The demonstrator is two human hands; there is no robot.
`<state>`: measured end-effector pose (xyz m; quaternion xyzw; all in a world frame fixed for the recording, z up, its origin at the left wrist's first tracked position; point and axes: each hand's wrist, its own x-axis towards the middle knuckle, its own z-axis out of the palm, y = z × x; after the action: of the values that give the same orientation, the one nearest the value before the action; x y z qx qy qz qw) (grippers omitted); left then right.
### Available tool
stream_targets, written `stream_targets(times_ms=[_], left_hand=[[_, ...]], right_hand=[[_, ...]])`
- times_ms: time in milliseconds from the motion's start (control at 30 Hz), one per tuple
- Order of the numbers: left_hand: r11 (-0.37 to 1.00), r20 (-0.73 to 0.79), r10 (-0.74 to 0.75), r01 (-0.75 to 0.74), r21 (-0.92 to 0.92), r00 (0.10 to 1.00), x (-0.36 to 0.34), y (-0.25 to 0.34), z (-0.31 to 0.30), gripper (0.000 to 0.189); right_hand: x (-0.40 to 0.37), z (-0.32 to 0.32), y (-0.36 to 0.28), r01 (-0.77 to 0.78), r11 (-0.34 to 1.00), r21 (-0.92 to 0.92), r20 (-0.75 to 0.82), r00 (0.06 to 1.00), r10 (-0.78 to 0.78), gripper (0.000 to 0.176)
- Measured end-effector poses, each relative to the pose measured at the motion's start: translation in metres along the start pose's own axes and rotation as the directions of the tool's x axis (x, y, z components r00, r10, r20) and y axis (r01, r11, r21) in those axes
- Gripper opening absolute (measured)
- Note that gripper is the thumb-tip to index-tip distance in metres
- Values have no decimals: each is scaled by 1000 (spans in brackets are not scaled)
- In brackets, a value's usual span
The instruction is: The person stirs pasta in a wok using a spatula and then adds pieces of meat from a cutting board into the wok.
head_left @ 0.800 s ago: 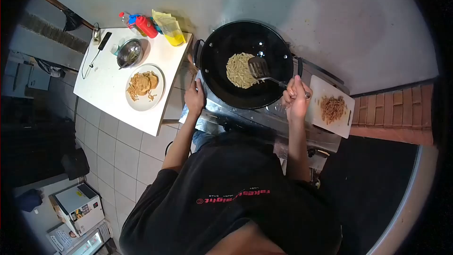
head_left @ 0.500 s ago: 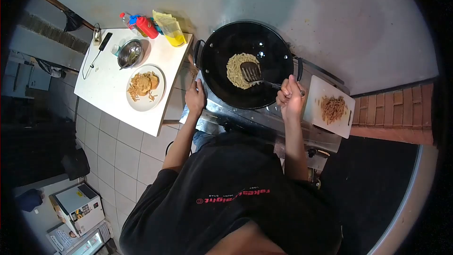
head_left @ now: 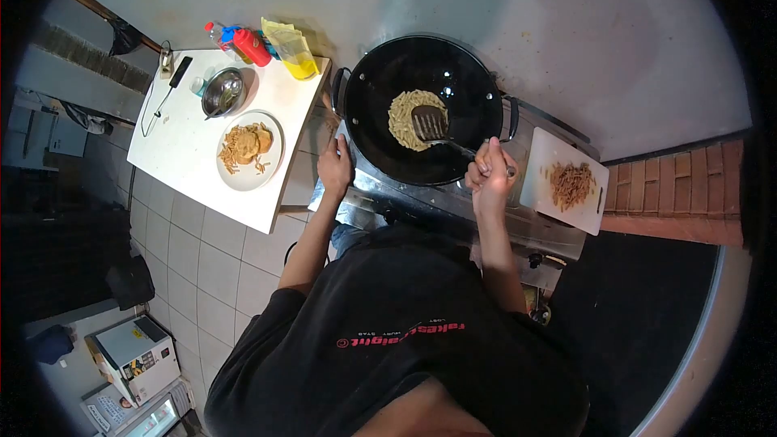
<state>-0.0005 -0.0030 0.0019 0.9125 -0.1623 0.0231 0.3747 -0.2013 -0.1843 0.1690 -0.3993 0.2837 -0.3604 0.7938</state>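
My right hand (head_left: 490, 171) is closed around the handle of a slotted spatula (head_left: 432, 123). Its dark blade lies on the right side of a heap of pale, short strips of food (head_left: 403, 120), whose kind I cannot make out. The heap sits in the middle of a large black wok (head_left: 372, 85) with two side handles. At the wok's lower left, my left hand (head_left: 335, 168) rests on the metal stove's edge, fingers stretched out and holding nothing. The wok stands on the stove (head_left: 405, 201).
Right of the wok, a white cutting board (head_left: 541, 163) bears brown strips (head_left: 572, 184). The white table (head_left: 182, 166) at left holds a plate of food (head_left: 275, 168), a metal bowl (head_left: 212, 97), a red bottle (head_left: 252, 47) and a yellow pouch (head_left: 301, 65). A wall rises behind the wok.
My right hand has shifted slightly left and down, changing the tilt of the spatula's handle. The blade stays on the pale strips. My left hand has stayed in place.
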Motion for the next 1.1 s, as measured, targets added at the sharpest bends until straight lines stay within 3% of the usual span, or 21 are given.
stream_targets(times_ms=[100, 167, 267, 433, 700, 767, 933, 1100], left_hand=[[1000, 12, -17, 17, -4, 1000, 0, 5, -3, 51], [993, 139, -117, 114, 30, 983, 0, 12, -10, 56], [999, 9, -41, 41, -1, 999, 0, -1, 1, 52], [998, 21, -60, 60, 11, 998, -1, 1, 0, 53], [999, 17, -50, 51, -1, 999, -1, 3, -4, 53], [994, 143, -110, 107, 30, 983, 1, 2, -6, 56], [998, 48, -52, 51, 23, 997, 1, -9, 4, 52], [999, 32, -43, 43, -1, 999, 0, -7, 4, 53]], right_hand=[[-9, -1, -5, 28, 998, -54, 0, 1000, -28, 46], [-14, -3, -4, 33, 996, -87, -26, 999, -36, 46], [-13, -5, 0, 11, 995, -101, -28, 1000, -14, 46], [-7, -2, 1, -65, 998, 10, -4, 998, 65, 46], [-6, -5, 1, 51, 995, -82, -24, 998, -53, 45], [-6, -5, 5, 14, 998, -57, -7, 1000, -14, 45], [-6, -4, 6, -45, 999, -9, 22, 999, 46, 45], [-3, -5, 7, 24, 982, -187, 69, 998, -11, 45]])
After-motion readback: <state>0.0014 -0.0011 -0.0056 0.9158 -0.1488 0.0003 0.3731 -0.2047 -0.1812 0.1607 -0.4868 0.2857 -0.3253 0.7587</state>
